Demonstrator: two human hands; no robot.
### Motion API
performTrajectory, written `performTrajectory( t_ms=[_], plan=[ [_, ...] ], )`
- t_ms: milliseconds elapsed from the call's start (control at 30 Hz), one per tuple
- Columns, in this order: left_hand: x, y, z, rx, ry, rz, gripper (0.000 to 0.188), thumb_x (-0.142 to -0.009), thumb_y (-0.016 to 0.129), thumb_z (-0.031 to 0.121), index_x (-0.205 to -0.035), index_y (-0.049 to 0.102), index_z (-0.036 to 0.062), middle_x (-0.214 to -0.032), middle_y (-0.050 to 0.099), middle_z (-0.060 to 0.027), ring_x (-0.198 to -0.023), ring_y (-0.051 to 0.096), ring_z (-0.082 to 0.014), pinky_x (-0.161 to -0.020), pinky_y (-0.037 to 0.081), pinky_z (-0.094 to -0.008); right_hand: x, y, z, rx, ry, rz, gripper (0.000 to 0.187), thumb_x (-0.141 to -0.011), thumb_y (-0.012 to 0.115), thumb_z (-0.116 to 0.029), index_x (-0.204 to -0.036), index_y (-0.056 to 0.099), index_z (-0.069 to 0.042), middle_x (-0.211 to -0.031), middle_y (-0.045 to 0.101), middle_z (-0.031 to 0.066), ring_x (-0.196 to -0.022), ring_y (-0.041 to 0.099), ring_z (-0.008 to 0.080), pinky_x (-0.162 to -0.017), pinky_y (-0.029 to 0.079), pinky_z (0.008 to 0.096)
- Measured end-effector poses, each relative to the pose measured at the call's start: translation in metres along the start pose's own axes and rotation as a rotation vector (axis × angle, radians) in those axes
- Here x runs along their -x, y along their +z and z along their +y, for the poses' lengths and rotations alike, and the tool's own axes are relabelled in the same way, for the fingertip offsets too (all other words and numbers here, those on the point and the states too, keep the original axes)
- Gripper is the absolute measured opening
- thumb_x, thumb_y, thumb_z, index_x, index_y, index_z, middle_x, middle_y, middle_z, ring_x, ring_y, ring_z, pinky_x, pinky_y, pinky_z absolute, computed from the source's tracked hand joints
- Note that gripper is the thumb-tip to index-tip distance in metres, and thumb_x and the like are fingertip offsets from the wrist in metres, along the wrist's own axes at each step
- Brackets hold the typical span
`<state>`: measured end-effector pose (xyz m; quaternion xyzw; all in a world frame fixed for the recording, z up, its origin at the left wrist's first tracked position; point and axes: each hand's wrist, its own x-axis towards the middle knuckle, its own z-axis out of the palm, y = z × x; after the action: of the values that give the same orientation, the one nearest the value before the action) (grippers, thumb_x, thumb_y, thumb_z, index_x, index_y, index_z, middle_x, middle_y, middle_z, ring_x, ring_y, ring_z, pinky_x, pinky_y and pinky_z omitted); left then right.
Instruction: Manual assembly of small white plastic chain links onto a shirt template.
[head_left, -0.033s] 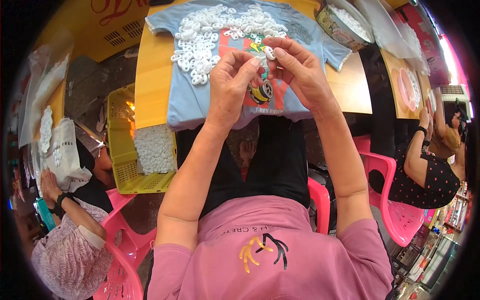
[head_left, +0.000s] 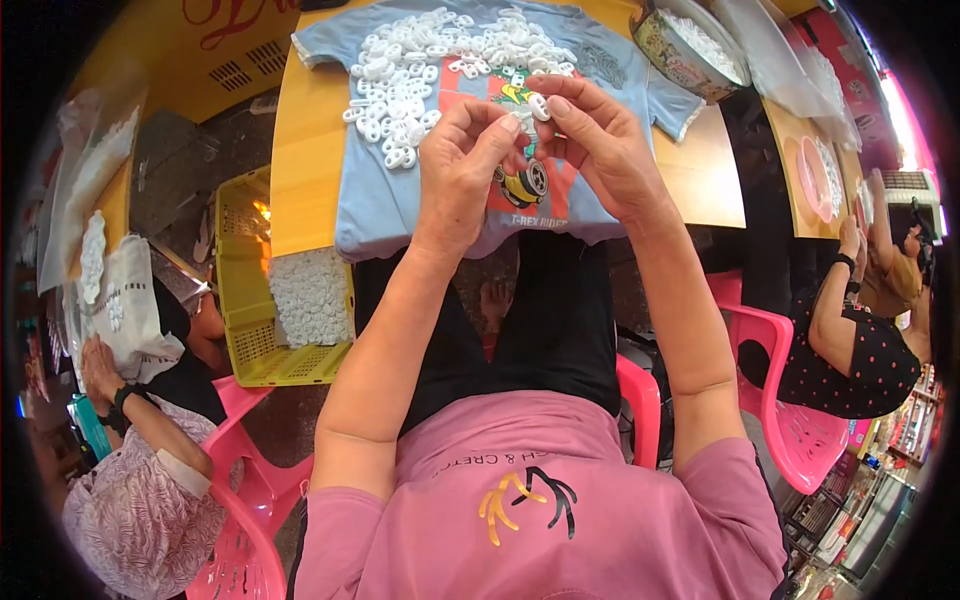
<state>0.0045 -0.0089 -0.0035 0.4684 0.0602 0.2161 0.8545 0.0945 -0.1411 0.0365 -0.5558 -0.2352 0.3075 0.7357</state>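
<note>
Above a blue T-shirt (head_left: 385, 205) spread over the table, my two hands are held close together. My right hand (head_left: 605, 140) is closed, pinching a small white oval plastic piece with holes (head_left: 539, 107) between thumb and index finger. Thumb to fingertips, my left hand (head_left: 465, 165) is closed too, on a small white plastic piece (head_left: 522, 122) mostly covered by the fingers. Whether the two pieces touch I cannot tell. Many like pieces lie in a loose pile (head_left: 395, 95) on the shirt, beyond and to the left of my hands.
A patterned round tin (head_left: 690, 65) of white pieces stands at the far right of the table (head_left: 705, 170). Left of my legs, a yellow crate (head_left: 245, 340) contains more white pieces. People sit on pink chairs (head_left: 790, 440) at both sides, near other tables.
</note>
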Motion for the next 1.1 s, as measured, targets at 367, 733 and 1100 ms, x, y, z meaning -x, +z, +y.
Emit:
performTrajectory(
  t_ms=[367,733,1100],
  plan=[
    [0.001,0.001,0.001,0.022,0.004,0.004,0.011,-0.091,0.063,0.01,-0.094,0.059,0.0006,-0.081,0.065,-0.008,-0.063,0.058,-0.0093,-0.06,0.047,-0.0222,-0.001,-0.002,0.004,0.141,-0.075,-0.005,0.026,-0.097,0.059,-0.016,-0.119,0.063,0.0,-0.086,0.06,-0.0002,-0.078,0.057,0.0065,-0.072,0.051,0.0232],
    [-0.001,0.002,-0.002,-0.011,0.041,0.033,0.011,-0.092,0.062,0.01,-0.094,0.058,0.0004,-0.081,0.064,-0.0074,-0.065,0.059,-0.0092,-0.06,0.047,-0.0214,0.002,0.0,0.002,0.405,-0.219,0.082,0.024,-0.097,0.059,-0.015,-0.115,0.064,0.001,-0.088,0.062,0.0014,-0.076,0.059,0.0079,-0.072,0.05,0.0222],
    [-0.003,0.002,-0.003,0.029,0.049,0.066,0.011,-0.093,0.062,0.01,-0.097,0.058,0.0005,-0.085,0.065,-0.0081,-0.068,0.06,-0.0101,-0.062,0.049,-0.0217,0.0,0.017,0.014,0.373,-0.301,0.207,0.023,-0.097,0.059,-0.013,-0.115,0.064,0.001,-0.087,0.062,0.0027,-0.075,0.06,0.0093,-0.07,0.051,0.022]
  ],
)
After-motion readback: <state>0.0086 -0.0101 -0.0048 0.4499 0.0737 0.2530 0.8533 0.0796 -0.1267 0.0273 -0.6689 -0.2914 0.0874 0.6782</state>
